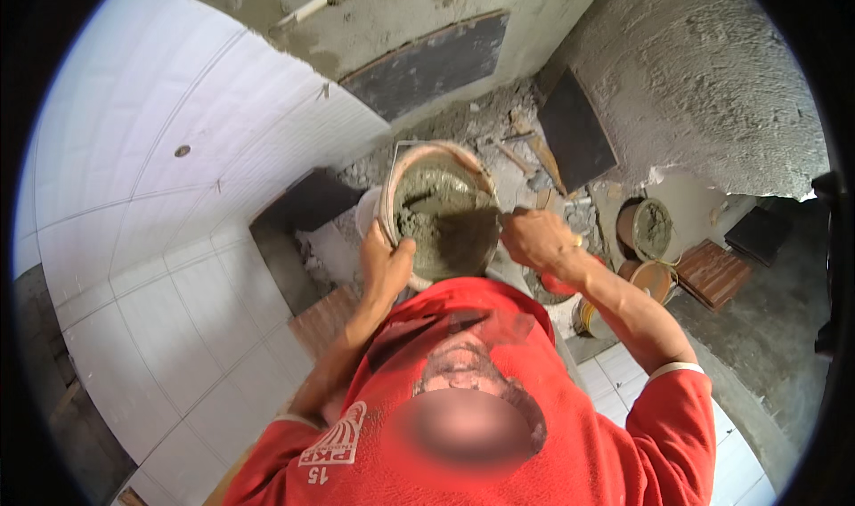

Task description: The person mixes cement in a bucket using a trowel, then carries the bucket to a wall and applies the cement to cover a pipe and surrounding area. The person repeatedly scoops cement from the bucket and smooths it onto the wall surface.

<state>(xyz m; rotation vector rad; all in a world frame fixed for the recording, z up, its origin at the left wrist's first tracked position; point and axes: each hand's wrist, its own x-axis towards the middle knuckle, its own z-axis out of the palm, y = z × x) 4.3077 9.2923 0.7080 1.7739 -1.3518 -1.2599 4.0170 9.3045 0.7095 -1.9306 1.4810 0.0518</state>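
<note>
A round bucket with a worn, pinkish rim and a wire handle is in front of my chest. Wet grey mortar fills much of it. My left hand grips the bucket's near left rim, thumb over the edge. At the right rim, my right hand is closed in a fist around a handle that its fingers hide. From that fist a broad dark blade, apparently a trowel, reaches into the mortar; its outline blends with the shadow there.
White tiles cover the left wall. Dark tiles lean at the back. Rubble and wood scraps litter the floor behind the bucket. To the right are another mortar bucket, a smaller round container and stacked brown tiles.
</note>
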